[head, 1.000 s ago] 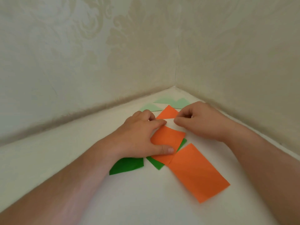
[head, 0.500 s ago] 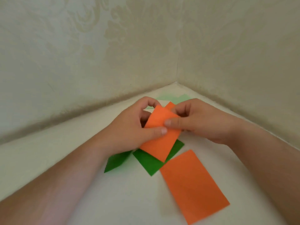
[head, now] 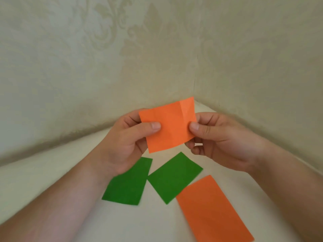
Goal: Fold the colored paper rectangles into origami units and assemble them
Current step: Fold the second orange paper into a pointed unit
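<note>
An orange paper rectangle (head: 172, 126) with crease lines is held up in the air in front of the wall corner. My left hand (head: 125, 140) pinches its left edge, thumb on the front. My right hand (head: 220, 138) pinches its right edge the same way. Below on the white surface lie two dark green rectangles, one on the left (head: 128, 183) and one in the middle (head: 174, 177), and a flat orange rectangle (head: 213, 209) at the lower right.
The white surface (head: 52, 180) ends at two pale patterned walls (head: 87, 67) that meet in a corner behind the held paper. My forearms cross the lower left and right of the view.
The orange paper went from being pressed on the surface to lifted and opened out between both hands. The view tilted, so the green pieces now show fully.
</note>
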The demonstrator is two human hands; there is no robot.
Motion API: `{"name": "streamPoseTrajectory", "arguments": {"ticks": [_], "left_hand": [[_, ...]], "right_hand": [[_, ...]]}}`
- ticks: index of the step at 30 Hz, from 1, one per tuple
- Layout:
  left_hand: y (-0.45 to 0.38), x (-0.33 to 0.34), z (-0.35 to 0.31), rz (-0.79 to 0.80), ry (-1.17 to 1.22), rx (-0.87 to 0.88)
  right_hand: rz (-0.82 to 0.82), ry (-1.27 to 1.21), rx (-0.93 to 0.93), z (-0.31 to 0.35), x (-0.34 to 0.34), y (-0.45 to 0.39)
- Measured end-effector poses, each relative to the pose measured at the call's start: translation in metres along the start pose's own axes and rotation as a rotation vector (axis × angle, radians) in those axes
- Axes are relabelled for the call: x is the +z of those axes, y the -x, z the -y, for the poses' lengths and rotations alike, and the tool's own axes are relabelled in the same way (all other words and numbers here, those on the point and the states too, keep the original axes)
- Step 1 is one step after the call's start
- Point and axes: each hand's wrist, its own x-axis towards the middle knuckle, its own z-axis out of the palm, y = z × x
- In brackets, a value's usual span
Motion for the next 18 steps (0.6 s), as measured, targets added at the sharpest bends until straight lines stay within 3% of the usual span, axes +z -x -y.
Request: {"name": "streamPoseTrajectory", "arguments": {"ticks": [18], "left_hand": [[0.0004,0.0005,0.0003,0.002,-0.011,-0.023]], "right_hand": [[-0.085,0.05,0.045,0.0015,0.003,-0.0008]]}}
